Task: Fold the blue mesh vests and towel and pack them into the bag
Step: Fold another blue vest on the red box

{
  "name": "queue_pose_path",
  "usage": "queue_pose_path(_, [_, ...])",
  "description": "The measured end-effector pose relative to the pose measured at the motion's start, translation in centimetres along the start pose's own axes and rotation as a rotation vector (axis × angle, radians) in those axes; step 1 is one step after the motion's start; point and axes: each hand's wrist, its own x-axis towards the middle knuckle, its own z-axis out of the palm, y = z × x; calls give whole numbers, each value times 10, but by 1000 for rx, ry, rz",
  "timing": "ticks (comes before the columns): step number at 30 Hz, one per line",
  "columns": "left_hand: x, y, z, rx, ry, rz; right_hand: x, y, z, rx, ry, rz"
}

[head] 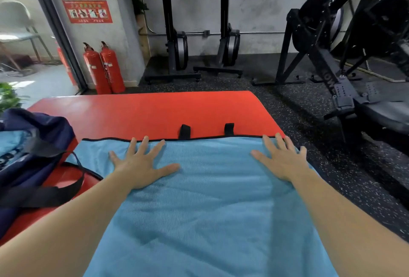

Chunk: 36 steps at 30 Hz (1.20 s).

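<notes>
Pressing flat, fingers spread, your left hand [141, 166] and right hand [282, 161] sit on the towel [210, 214] near its far hem; it runs lengthwise back toward you, bag [33, 144] out past your left hand.

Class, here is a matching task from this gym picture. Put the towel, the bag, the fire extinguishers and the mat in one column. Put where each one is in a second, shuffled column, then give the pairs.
Column one
1. blue towel
2. navy bag
3. fire extinguishers
4. red mat

Column two
A. stand upright side by side in the background
B. lies beneath the towel
C. sits at the left edge of the view, blue cloth showing in it
D. lies spread flat under the left hand and the right hand

Pairs: 1-D, 2-C, 3-A, 4-B
</notes>
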Motion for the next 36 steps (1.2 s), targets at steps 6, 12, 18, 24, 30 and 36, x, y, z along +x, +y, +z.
queue_pose_path(6, [4, 4, -13, 35, 131, 5, -16, -19, -2, 19, 109, -105])
queue_pose_path(12, [30, 15, -42, 18, 206, 21, -9, -32, -14, -6, 331, -214])
queue_pose_path(18, [59, 18, -58, -39, 57, 7, 36, -42, -28, -3, 153, -158])
queue_pose_path(24, [78, 16, -65, -109, -38, 189, 56, -52, -59, 25, -81, -160])
queue_pose_path(30, [78, 6, -64, -292, -78, 172, 52, -58, -57, 39, -54, -193])
queue_pose_path(36, [74, 14, -76, -346, -240, 122, 54, -57, -67, 134, -149, -154])
